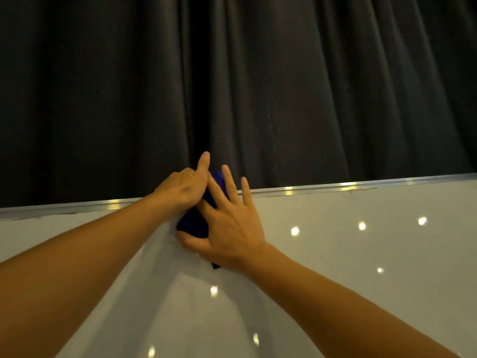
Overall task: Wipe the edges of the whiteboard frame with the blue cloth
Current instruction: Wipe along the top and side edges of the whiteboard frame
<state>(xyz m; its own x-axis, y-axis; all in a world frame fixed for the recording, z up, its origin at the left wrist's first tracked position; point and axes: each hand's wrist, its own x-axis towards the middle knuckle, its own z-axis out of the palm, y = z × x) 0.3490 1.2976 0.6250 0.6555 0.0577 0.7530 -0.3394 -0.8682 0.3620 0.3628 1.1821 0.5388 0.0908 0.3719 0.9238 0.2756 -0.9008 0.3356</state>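
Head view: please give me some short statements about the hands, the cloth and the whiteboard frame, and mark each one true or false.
1. Both hands touch the blue cloth. True.
2. The cloth lies at the top edge of the whiteboard frame. True.
3. The right hand is a closed fist. False: its fingers are spread flat over the cloth.
4. A dark curtain hangs behind the board. True.
5. The left hand rests far from the frame. False: it is at the frame edge, beside the right hand.
6. The cloth is red. False: it is blue.
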